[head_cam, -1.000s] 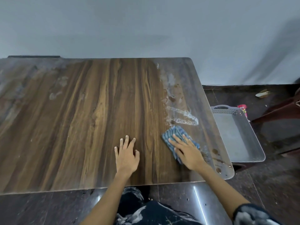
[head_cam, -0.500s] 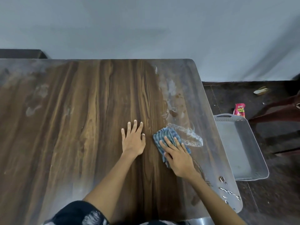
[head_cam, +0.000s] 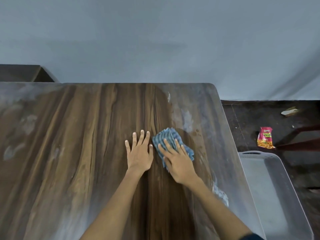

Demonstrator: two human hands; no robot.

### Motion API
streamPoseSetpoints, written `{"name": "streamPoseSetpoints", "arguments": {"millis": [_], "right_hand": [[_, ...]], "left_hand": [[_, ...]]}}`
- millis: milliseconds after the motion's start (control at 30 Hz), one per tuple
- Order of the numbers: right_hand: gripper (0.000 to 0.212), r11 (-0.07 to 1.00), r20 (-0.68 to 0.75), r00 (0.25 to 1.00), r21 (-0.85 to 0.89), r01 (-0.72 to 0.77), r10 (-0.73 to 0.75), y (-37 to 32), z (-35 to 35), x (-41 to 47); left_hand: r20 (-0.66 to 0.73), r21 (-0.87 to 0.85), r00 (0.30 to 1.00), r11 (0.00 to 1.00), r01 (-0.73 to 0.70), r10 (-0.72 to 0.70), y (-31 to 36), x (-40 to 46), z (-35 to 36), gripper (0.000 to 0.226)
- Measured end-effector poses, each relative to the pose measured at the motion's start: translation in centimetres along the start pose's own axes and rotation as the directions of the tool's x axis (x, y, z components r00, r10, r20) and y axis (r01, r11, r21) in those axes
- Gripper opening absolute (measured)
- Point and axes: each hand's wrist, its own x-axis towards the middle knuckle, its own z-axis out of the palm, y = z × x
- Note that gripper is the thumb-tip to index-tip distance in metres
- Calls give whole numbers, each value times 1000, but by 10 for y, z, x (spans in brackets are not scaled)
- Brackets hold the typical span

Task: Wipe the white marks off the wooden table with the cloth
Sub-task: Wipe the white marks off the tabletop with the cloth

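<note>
R hand (head_cam: 179, 163) presses flat, fingers straight, on blue cloth (head_cam: 170, 141) by white marks (head_cam: 187, 121); L hand (head_cam: 139, 153) flat on table (head_cam: 69, 153).

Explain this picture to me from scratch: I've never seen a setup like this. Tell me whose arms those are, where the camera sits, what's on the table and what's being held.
No machine here: a person works with bare hands, and the one camera sits on their head, looking forward and down. The left hand lies flat on the wooden table, fingers straight, holding nothing. The right hand presses a blue striped cloth onto the wood with straight fingers, no curled grip. White marks show just beyond the cloth, with more smudges at far left. Beside the table on the right stands a grey plastic tray, and a red snack packet lies on the dark floor.
</note>
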Motion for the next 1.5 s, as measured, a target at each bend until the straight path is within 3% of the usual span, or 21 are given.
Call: {"name": "streamPoseSetpoints", "arguments": {"millis": [133,333,467,600,733,867,1000,1067,1200,1300,1400,1500], "right_hand": [[47,998,-3,999,-22,52,-52,30,-6,0],[47,981,-148,969,13,-196,196,60,-39,112],[47,970,-139,960,25,-244,245,52,-51,193],[47,995,-131,986,12,-99,100,32,-47,212],[48,996,-122,989,-31,84,-87,38,-36,166],[49,997,-173,984,-53,-52,42,68,-44,151],[49,965,-238,939,-19,-261,249,82,-64,209],[51,955,-242,928,-22,-296,282,75,-71,243],[50,992,-196,980,-109,-64,41,27,-63,274],[47,994,-105,988,0,112,-112,6,-50,253],[46,992,-106,987,27,123,-119,25,-49,222],[46,1000,-157,987,3,26,-26,57,-56,197]], "left_hand": [[-30,-12,1000,1000,-4,4,5,49,-8,54],[-80,-38,996,999,-36,33,18,109,-12,55],[-206,-71,979,997,-6,-8,21,116,-5,52],[-305,-41,952,998,-36,22,20,112,4,50],[-332,-55,943,998,-34,14,18,115,10,49],[-344,-29,939,1000,-7,-3,20,113,12,51],[-301,21,954,1000,8,-1,22,115,13,52],[-295,31,955,999,12,-3,22,115,12,53],[-300,16,954,1000,19,-14,23,114,11,54],[-308,-46,951,999,10,-23,22,113,10,50],[-331,-90,943,996,5,-34,22,110,10,43],[-354,-122,934,992,4,-47,23,110,11,35]]}}
